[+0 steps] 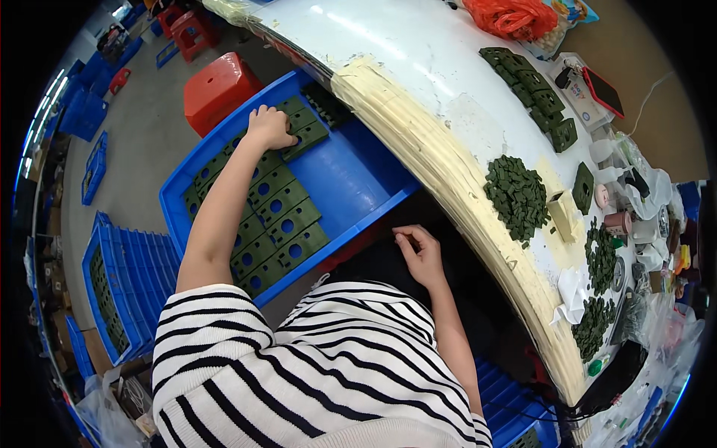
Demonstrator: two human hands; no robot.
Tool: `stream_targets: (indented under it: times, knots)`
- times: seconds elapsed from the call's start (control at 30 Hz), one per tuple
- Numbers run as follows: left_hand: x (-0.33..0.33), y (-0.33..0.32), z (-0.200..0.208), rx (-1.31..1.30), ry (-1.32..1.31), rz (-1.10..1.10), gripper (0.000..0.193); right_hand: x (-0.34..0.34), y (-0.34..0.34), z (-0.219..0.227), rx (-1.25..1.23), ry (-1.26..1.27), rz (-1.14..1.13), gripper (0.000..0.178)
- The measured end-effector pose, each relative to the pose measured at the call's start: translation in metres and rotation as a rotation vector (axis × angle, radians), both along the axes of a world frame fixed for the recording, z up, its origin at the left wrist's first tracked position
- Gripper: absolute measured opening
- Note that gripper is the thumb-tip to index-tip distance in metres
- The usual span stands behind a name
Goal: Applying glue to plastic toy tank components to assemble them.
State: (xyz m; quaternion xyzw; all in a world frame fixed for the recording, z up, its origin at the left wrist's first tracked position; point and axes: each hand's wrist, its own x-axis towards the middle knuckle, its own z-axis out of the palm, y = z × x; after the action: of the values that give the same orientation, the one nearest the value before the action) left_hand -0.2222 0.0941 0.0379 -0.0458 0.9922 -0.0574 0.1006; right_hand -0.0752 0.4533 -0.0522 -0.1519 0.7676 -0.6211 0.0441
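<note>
The left hand (270, 128) reaches over the blue tray (366, 172), in the upper left of the frame, its fingers bent down onto the green plates (305, 215) near the tray's upper end. The grip there looks narrow, but the fingertips are hidden, so I cannot tell whether it pinches a plate or only presses on one. The plates lie flat in close-set rows along the left part of the tray, many with round holes showing the blue beneath; the tray's right part is bare blue.

The right hand (420, 254) hangs near the tray's lower right corner, at the middle of the frame, its fingers loosely curled and the thumb close to them. Nothing shows in it, though the inside of the curl is out of sight.

The step in hand appears to be placing or straightening a plate among the rows. The next move seems to call for keeping that plate flat and lined up with its neighbours, then lifting the left hand clear without dragging them.

On the white worktop (411, 45), at the right of the frame, lie a row of dark green parts (532, 88) and a heap of small green pieces (517, 196).
</note>
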Motion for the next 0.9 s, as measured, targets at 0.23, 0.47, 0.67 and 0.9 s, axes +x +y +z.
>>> stream_targets:
  times: [0.23, 0.47, 0.67, 0.9]
  knots:
    - [0.009, 0.018, 0.025, 0.134, 0.29, -0.078, 0.036, -0.002, -0.003, 0.003, 0.023, 0.014, 0.024, 0.012]
    - [-0.045, 0.039, -0.01, 0.176, 0.189, 0.082, 0.045, -0.002, -0.001, 0.003, 0.039, 0.039, 0.009, 0.012]
    - [-0.07, 0.045, -0.032, 0.156, 0.244, 0.031, 0.062, -0.002, 0.004, -0.002, 0.031, 0.007, 0.024, 0.013]
    - [-0.078, 0.057, -0.021, 0.157, 0.109, 0.115, 0.081, -0.003, 0.002, 0.002, 0.028, 0.02, 0.025, 0.012]
